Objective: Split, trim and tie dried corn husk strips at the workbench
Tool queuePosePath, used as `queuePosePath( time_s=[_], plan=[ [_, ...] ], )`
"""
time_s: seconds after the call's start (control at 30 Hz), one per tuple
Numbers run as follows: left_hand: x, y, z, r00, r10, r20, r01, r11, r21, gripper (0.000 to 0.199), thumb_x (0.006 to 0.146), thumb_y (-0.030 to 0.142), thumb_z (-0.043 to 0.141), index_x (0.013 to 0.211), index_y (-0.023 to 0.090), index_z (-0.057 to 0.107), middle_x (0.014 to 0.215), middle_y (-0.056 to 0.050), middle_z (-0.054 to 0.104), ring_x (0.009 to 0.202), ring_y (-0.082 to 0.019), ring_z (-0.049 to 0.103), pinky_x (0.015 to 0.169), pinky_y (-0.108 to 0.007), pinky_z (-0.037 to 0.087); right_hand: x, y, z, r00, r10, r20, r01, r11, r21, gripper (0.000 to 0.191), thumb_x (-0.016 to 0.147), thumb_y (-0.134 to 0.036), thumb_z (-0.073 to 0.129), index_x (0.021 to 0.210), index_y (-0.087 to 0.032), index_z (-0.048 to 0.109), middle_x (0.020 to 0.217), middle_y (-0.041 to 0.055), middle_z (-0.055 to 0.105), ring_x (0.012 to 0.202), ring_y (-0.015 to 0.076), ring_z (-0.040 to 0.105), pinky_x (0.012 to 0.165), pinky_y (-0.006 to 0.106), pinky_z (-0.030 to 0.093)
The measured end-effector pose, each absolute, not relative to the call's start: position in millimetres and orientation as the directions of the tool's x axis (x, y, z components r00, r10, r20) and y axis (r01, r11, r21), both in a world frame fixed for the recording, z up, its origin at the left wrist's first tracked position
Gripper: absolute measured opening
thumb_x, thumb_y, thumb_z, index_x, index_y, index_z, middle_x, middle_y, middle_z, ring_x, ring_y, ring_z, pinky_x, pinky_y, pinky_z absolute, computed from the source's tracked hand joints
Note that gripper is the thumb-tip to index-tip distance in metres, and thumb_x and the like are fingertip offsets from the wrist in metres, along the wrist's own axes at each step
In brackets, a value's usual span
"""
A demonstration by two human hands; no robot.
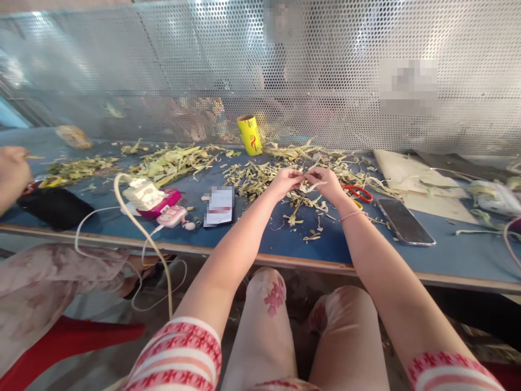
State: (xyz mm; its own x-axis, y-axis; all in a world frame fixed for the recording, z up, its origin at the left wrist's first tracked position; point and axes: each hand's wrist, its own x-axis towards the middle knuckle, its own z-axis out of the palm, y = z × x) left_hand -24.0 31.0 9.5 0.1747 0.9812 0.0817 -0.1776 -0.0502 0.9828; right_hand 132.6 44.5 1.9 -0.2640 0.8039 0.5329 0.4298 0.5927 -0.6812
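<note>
One yellow tube (251, 137) stands open-topped near the far edge of the table (313, 244), its inside mostly hidden. Two phones (406, 221) lie toward the near edge. The left hand (286, 183) and right hand (326, 183) meet, fingertips pinching a pale leaf strip (314, 188) above mid-table plant scraps (253, 183). One thick cable (151, 239) crosses the near edge, left

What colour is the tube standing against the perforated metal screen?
Mostly yellow, best seen in the head view.

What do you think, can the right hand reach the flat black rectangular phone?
Probably yes: though the right hand is busy with a pale strip, the phone lies uncovered beside the right forearm.
</note>
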Motion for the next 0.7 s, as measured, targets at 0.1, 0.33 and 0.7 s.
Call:
queuePosePath(
  time_s=[0.1,0.33,0.7],
  plan=[
    [-23.4,31.4,9.9,0.149,0.985,0.092,-0.174,-0.065,0.983,0.011,0.076,0.001,0.064,0.075,0.009,0.057,0.056,0.003,0.058,0.05,-0.005,0.055,0.06,-0.02,0.045,132.3,48.4,-0.4,-0.252,0.832,0.494,0.398,0.554,-0.731,0.022,0.076,-0.035,0.057,0.077,-0.016,0.068,0.063,0.0016,0.062,0.059,0.0135,0.054,0.059,0.027,0.042],
    [-22.8,29.7,10.5,0.145,0.981,0.129,-0.194,-0.1,0.976,0.016,0.074,0.001,0.066,0.075,0.011,0.054,0.058,0.004,0.059,0.053,-0.006,0.057,0.062,-0.021,0.046,130.3,49.0,1.4,-0.19,0.866,0.462,0.382,0.499,-0.778,0.014,0.071,-0.029,0.06,0.07,-0.016,0.066,0.061,0.0011,0.063,0.058,0.0131,0.055,0.058,0.026,0.043],
    [-25.8,33.5,8.0,0.209,0.967,0.144,-0.276,-0.083,0.958,0.014,0.075,0.006,0.068,0.075,0.011,0.055,0.06,0.004,0.059,0.054,-0.006,0.057,0.062,-0.021,0.046,128.9,49.2,3.4,-0.175,0.899,0.402,0.142,0.427,-0.893,0.02,0.063,-0.034,0.074,0.065,-0.017,0.062,0.056,-0.0022,0.059,0.053,0.0108,0.054,0.057,0.026,0.046]
  ],
)
